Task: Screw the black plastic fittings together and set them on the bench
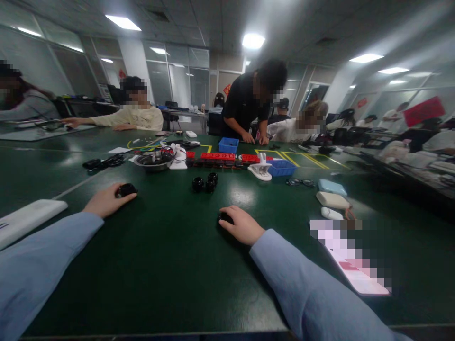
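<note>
On the left of the green table, my left hand is closed around a small black round part, thumb along its near side. Right of the middle, my right hand rests low over the table with curled fingers around another black round part. Only a bit of this second part shows beyond the fingers. Between the hands and farther away, a small cluster of glossy black round parts sits on the table. Their exact kind is too small to tell.
Across the table runs a row of red-topped strips. Beside it are a metal bowl with cables, blue bins and a white clip stand. Glasses, cases and a white box lie nearer. People work opposite.
</note>
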Tool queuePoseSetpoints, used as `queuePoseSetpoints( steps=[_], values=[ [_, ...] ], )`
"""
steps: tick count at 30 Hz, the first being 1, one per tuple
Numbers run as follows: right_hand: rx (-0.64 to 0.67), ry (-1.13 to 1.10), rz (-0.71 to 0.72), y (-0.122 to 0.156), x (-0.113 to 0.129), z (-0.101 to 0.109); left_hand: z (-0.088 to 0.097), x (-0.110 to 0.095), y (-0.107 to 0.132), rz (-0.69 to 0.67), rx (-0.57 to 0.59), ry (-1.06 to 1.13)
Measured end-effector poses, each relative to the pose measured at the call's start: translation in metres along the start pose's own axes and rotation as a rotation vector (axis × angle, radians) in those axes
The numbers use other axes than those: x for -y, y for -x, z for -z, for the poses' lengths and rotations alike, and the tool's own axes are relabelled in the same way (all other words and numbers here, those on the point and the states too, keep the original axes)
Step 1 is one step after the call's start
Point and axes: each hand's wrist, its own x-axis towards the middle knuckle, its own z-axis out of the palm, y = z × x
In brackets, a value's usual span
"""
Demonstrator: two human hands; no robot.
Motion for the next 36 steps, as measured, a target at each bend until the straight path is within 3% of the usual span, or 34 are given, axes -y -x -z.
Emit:
queuePoseSetpoints(
  steps=[5,13,18,24,32,36],
  values=[
    [0.006,-0.01,0.0,0.001,0.001,0.001,0.005,0.015,-0.024,0.207,-0.045,-0.048],
    [0.009,-0.019,0.02,0.001,-0.002,0.0,-0.001,0.029,-0.051,0.454,-0.313,-0.005],
    [0.004,-0.018,0.023,0.001,-0.003,0.0,-0.003,0.031,-0.058,0.492,-0.392,0.083],
    [0.0,-0.02,0.01,0.002,-0.001,0.0,-0.007,0.037,-0.067,0.528,-0.376,0.114],
    [-0.005,-0.022,0.014,0.001,-0.001,-0.001,-0.022,0.03,-0.074,0.624,-0.707,0.18],
    [-0.001,-0.015,0.018,0.001,-0.001,0.0,-0.023,0.03,-0.074,0.664,-0.694,0.212]
  ],
)
